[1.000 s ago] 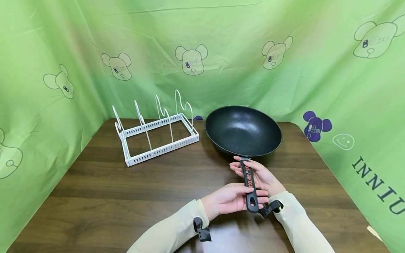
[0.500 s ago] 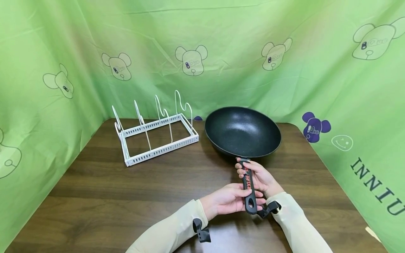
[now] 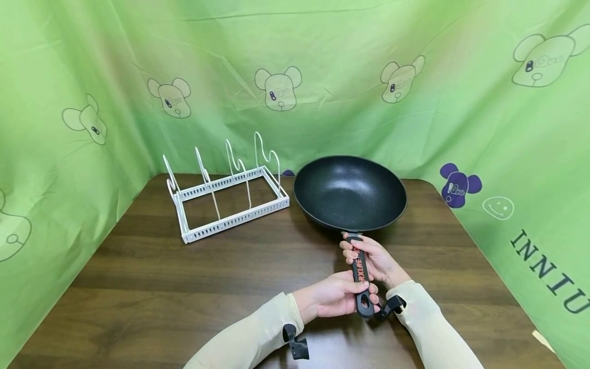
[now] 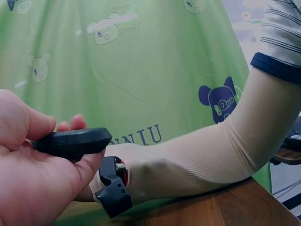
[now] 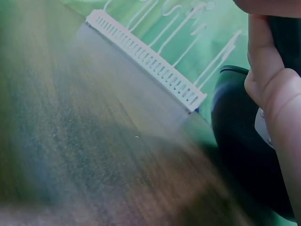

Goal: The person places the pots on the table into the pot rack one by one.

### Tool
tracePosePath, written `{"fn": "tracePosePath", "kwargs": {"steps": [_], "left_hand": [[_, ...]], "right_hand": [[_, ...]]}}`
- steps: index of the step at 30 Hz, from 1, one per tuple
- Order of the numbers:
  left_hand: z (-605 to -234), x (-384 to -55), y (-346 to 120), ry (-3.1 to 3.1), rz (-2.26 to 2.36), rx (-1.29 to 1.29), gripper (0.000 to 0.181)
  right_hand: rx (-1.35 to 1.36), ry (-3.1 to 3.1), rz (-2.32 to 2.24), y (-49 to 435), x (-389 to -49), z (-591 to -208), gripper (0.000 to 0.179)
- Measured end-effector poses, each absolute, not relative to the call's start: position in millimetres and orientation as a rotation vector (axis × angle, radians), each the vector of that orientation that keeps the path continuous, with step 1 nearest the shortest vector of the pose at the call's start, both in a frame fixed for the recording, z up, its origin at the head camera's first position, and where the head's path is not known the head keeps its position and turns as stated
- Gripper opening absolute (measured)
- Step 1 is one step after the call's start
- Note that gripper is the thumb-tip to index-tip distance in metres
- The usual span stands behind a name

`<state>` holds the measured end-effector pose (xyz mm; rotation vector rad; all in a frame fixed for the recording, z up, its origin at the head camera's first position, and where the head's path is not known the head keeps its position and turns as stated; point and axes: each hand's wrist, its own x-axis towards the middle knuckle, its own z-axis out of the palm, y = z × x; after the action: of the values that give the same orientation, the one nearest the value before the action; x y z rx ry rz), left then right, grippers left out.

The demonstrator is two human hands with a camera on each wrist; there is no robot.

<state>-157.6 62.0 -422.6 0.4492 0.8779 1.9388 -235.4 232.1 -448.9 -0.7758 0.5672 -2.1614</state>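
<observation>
A black wok (image 3: 350, 195) is at the right of the table in the head view, its long black handle (image 3: 360, 269) with red lettering pointing toward me. My right hand (image 3: 377, 260) grips that handle near the pan, fingers curled round from beneath. Closer to the handle's end, my left hand (image 3: 335, 296) holds it with the thumb on top and fingers below. The left wrist view shows the handle end (image 4: 73, 142) between thumb and fingers. Whether the wok's base touches the table cannot be made out.
To the wok's left stands a white metal rack (image 3: 237, 220) with several upright wire dividers. Brown wood table (image 3: 152, 297) extends in front of it. A green printed cloth (image 3: 221, 46) hangs behind and at both sides.
The fingers of both hands have curled more tightly round the handle. Wok and handle have shifted slightly to the left. The rack has stayed where it was.
</observation>
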Motion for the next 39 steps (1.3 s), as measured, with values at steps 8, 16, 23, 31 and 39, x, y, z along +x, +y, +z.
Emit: {"fn": "tracePosePath", "kwargs": {"steps": [8, 16, 23, 31, 39], "left_hand": [[-419.0, -161.0, 59.8, 0.887, 1.922, 0.540, 0.024], [-412.1, -162.4, 56.0, 0.965, 1.967, 0.613, 0.023], [-406.3, -161.0, 51.1, 0.941, 2.002, 0.704, 0.024], [-401.2, -163.7, 41.4, 0.782, 2.009, 0.861, 0.026], [-395.6, -162.7, 31.5, 0.588, 1.984, 1.007, 0.014]], "right_hand": [[-0.825, 0.644, -2.176, 227.4, -237.7, -434.6, 0.028], [-0.859, 0.661, -2.194, 220.0, -241.0, -422.3, 0.026], [-0.867, 0.699, -2.210, 214.9, -237.2, -406.2, 0.028], [-0.862, 0.720, -2.253, 209.5, -227.5, -388.6, 0.030], [-0.950, 0.713, -2.236, 200.0, -218.2, -372.2, 0.028]]}}
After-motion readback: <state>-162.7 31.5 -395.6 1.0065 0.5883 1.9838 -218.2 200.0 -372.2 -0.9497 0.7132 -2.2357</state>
